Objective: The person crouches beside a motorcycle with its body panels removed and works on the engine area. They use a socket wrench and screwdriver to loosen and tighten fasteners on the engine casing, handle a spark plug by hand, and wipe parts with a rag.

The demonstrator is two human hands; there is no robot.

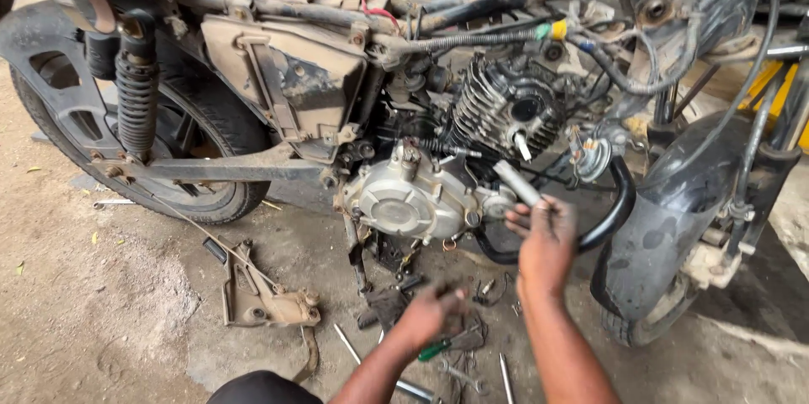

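Observation:
A stripped motorcycle stands in front of me, its finned engine cylinder (506,105) and silver engine side cover (404,202) exposed. My right hand (543,235) is raised to the engine, shut on a silver socket tool (516,182) that points up at the cylinder. My left hand (434,313) is low over the ground, fingers curled down onto a pile of small parts and tools. A green-handled screwdriver (434,351) lies right beside that hand; whether the hand grips anything is hidden.
The rear wheel (181,172) and shock spring (135,101) stand at left, the front wheel with black mudguard (666,244) at right. A black curved exhaust pipe (619,202) passes behind my right hand. A footrest bracket (261,299), spanners and rods lie on the dirt.

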